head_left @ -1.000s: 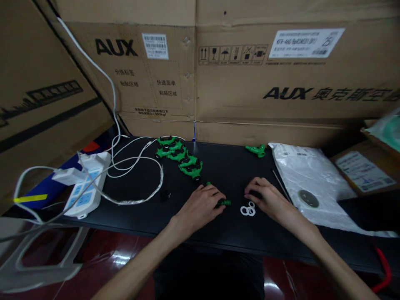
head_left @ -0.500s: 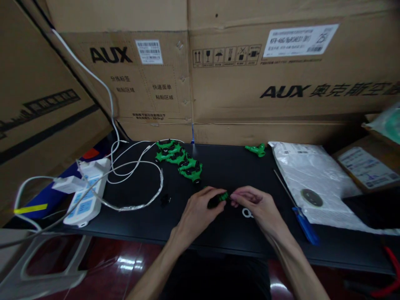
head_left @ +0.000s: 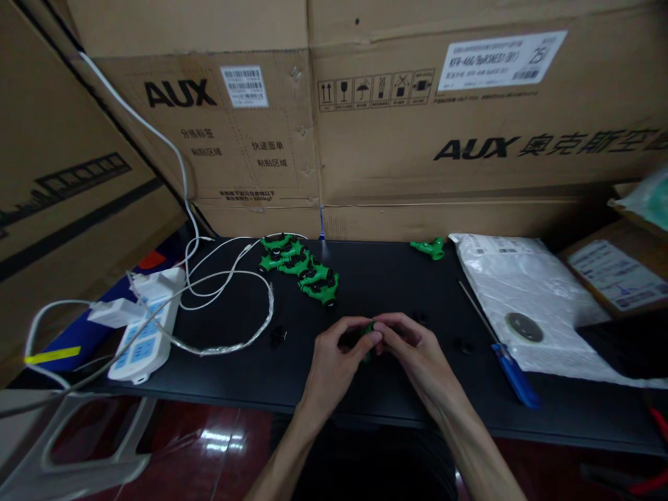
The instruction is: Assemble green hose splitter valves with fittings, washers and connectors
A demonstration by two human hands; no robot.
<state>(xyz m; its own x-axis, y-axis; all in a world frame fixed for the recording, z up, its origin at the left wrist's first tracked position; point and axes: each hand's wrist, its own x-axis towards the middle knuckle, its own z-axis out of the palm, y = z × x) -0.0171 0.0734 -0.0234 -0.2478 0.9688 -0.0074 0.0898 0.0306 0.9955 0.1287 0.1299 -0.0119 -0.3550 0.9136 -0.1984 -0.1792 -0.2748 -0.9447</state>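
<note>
My left hand (head_left: 337, 358) is closed around a small green plastic fitting (head_left: 369, 325), mostly hidden by the fingers. My right hand (head_left: 415, 351) meets it from the other side, thumb and fingertips pinched on the same piece; whether a smaller part is between them I cannot make out. Beyond the hands lies a cluster of several green fittings with black parts (head_left: 300, 268). A single green fitting (head_left: 431, 248) rests near the carton, without visible black parts. Small black pieces (head_left: 463, 346) lie to the right of my right hand.
On the left, a white power strip (head_left: 140, 341) trails looping white cables (head_left: 234, 348), with small dark parts (head_left: 278, 337) nearby. A blue-handled screwdriver (head_left: 514, 376) lies beside a white plastic mailer (head_left: 511, 299). Large AUX cartons (head_left: 376, 167) wall off the back of the black table (head_left: 219, 379).
My right hand has moved left and closed in on the green fitting, its fingertips now against the left hand's. The white ringed piece by the right hand is out of sight; black pieces show there.
</note>
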